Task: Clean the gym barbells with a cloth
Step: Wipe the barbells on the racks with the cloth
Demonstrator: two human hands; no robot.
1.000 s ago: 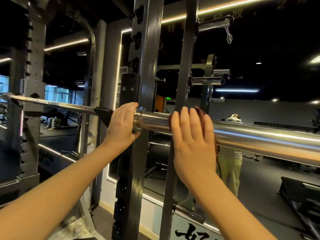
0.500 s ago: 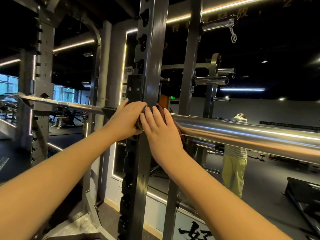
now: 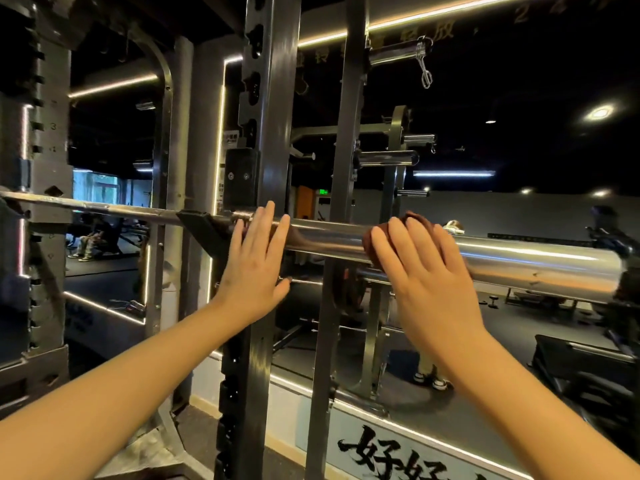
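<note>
A chrome barbell sleeve (image 3: pixel 519 261) runs from the rack to the right edge, and its thin shaft (image 3: pixel 104 207) reaches left through a black hook (image 3: pixel 201 223). My right hand (image 3: pixel 426 271) lies over the sleeve with straight fingers and presses a brown cloth (image 3: pixel 367 244) against the metal. The cloth peeks out at the fingertips and at the hand's left side. My left hand (image 3: pixel 256 265) rests flat against the sleeve's inner end by the upright, fingers straight, thumb out below the bar.
The rack's notched upright (image 3: pixel 270 98) stands right behind my left hand, with a second post (image 3: pixel 346 133) between the hands. Chrome storage pegs (image 3: pixel 384 157) stick out above the bar. A person's feet (image 3: pixel 433 381) show beyond the rack. A dark bench (image 3: pixel 571 358) sits low right.
My right hand has slid the cloth rightward along the sleeve, away from the collar. My left hand has loosened from gripping the collar and now lies flat with straight fingers.
</note>
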